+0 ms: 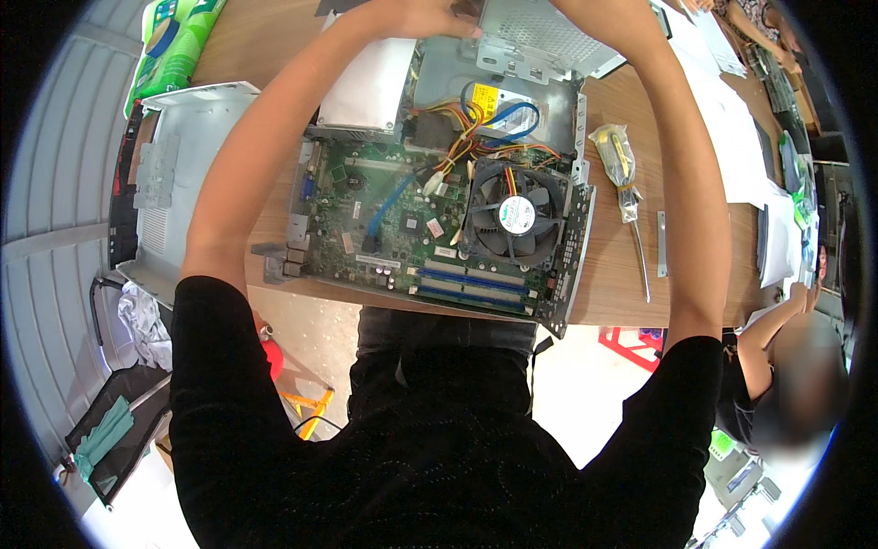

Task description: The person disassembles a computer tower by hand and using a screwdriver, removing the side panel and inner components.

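An opened desktop computer case lies on the table, its green motherboard (384, 220) facing up. A black cooling fan (515, 215) sits on the board, with blue memory slots (471, 288) below it. At the far end, a perforated metal bracket (540, 37) stands tilted up over the case. My left hand (425, 16) is at the bracket's left edge, thumb and finger closed on it. By its right side is my right hand (594, 11), its fingers cut off by the picture's upper edge. Colored cables (471, 128) run between a labelled drive (503, 108) and the board.
A screwdriver (643, 261) and a bagged yellow tool (615, 156) lie right of the case, near a thin metal strip (661, 242). Left stands a removed case cover (197, 137), beside a green pack (187, 50). Papers (722, 119) and another person (759, 366) are at right.
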The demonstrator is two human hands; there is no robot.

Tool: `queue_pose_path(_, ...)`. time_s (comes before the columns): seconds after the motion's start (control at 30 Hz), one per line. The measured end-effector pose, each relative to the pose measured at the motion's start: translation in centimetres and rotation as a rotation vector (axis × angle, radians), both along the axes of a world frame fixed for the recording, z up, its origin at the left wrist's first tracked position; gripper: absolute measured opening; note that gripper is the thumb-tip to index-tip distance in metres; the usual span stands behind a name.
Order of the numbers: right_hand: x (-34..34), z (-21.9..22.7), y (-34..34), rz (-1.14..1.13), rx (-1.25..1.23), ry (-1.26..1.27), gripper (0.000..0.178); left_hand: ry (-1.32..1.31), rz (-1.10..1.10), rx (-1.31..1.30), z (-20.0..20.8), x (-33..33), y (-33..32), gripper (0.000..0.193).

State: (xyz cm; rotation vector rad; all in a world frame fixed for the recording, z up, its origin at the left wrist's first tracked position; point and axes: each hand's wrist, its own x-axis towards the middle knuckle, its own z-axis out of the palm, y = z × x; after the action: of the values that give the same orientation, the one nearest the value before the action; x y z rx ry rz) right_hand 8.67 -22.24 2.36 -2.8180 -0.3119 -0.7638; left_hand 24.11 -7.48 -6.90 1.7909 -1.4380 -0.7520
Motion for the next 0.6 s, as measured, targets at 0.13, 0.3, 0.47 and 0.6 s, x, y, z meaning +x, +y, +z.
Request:
queue_pose_path(0.13, 0.7, -0.2, -0.1, 0.024, -0.018, -0.03, 0.043, 0.023, -0.016, -0.047, -0.7, -0.1, 0.0, 0.037)
queue_pose_path(0.3, 0.7, -0.2, -0.4, 0.045, -0.061, -0.052, 0.046, -0.217, 0.032, -0.053, -0.5, -0.6, 0.3, 0.034)
queue_pose_path(0.47, -0.3, 1.6, 2.3, -0.136, 0.266, 0.269, 0.046, -0.318, 0.175, -0.069, 0.1, -1.5, 0.9, 0.031)
queue_pose_path(0.6, 0.6, 1.6, 2.0, -0.117, 0.268, 0.266, 0.046, -0.431, 0.152, -0.151, -0.1, -1.3, 1.3, 0.03)
